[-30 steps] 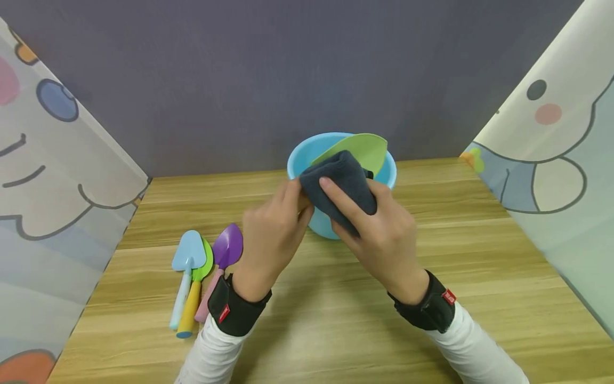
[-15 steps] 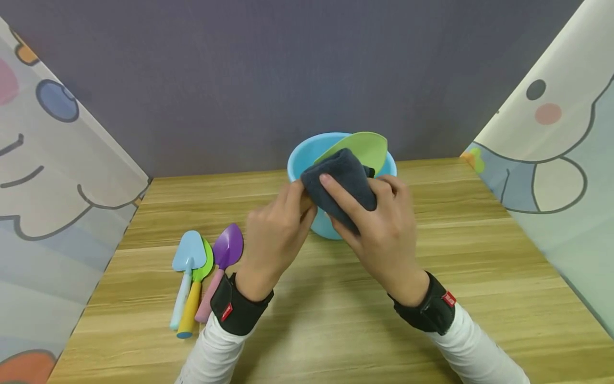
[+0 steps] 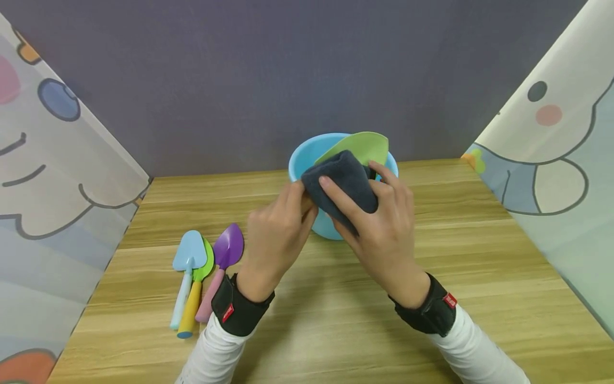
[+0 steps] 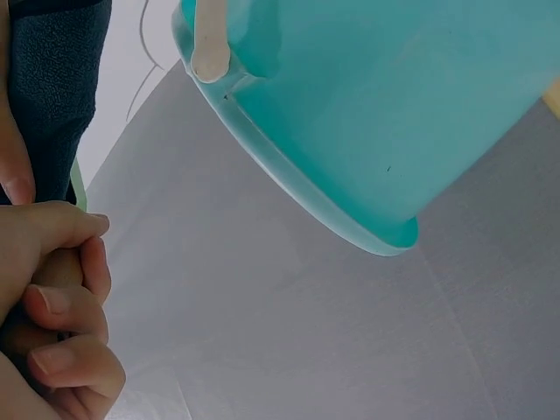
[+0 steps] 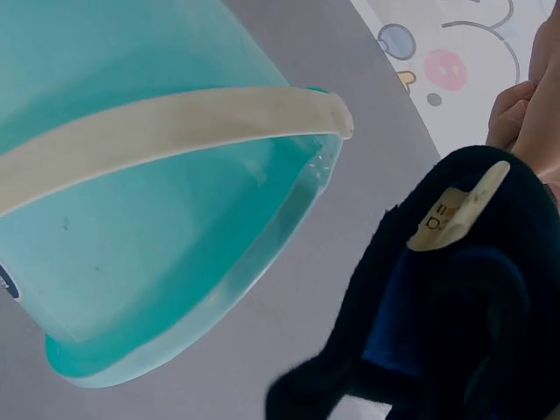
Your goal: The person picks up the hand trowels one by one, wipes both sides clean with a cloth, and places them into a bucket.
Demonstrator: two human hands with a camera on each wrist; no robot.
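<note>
In the head view my right hand (image 3: 386, 229) grips a folded dark grey cloth (image 3: 341, 186), one finger lying along its top. Beyond the cloth shows the light green blade (image 3: 364, 145) of what looks like a garden trowel; the cloth hides its lower part. My left hand (image 3: 278, 232) is curled at the cloth's left edge, apparently round the trowel's handle, which is mostly hidden. Curled fingers of the left hand (image 4: 66, 306) fill the left side of the left wrist view. The right wrist view shows the cloth (image 5: 464, 289) with a white tag (image 5: 455, 210).
A blue bucket (image 3: 302, 157) with a white handle (image 5: 175, 127) stands behind the hands near the back wall. Three small trowels lie at left on the wooden table (image 3: 479, 256): a light blue one (image 3: 190, 250), a green one with a yellow handle (image 3: 192, 301), and a purple one (image 3: 228, 245).
Both hands and the cloth have shifted only slightly. One outer finger of the right hand has lifted and straightened toward the green blade. The bucket and the lying trowels have stayed put.
</note>
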